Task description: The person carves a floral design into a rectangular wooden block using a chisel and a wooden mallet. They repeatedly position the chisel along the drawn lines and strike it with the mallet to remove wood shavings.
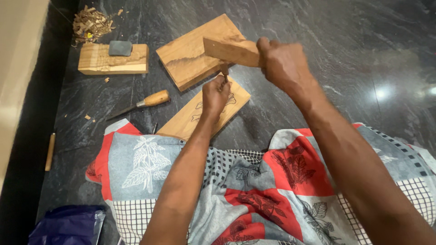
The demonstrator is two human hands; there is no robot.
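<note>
Both hands are working the carving step: the left hand point(215, 95) is pinching a chisel point(224, 71) upright on the pencilled board point(206, 111) while the right hand point(280, 61), fingers wrapped tight, is holding a wooden mallet block point(230, 50) above it, calling for a square strike; no containers are showing.

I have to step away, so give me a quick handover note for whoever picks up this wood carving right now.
Left hand: closed around a chisel, tip down on the carving board.
Right hand: gripping a wooden block raised just above the chisel's top, like a mallet.
Carving board lies on the dark floor in front of the lap, with a drawn outline on its face.
Nearby: a second chisel left of the board, a plain board behind it, another block with a grey stone on top, a pile of wood chips.
Done: outline drawn. How much is cut is hidden by the hand, so what is left cannot be judged.
</note>
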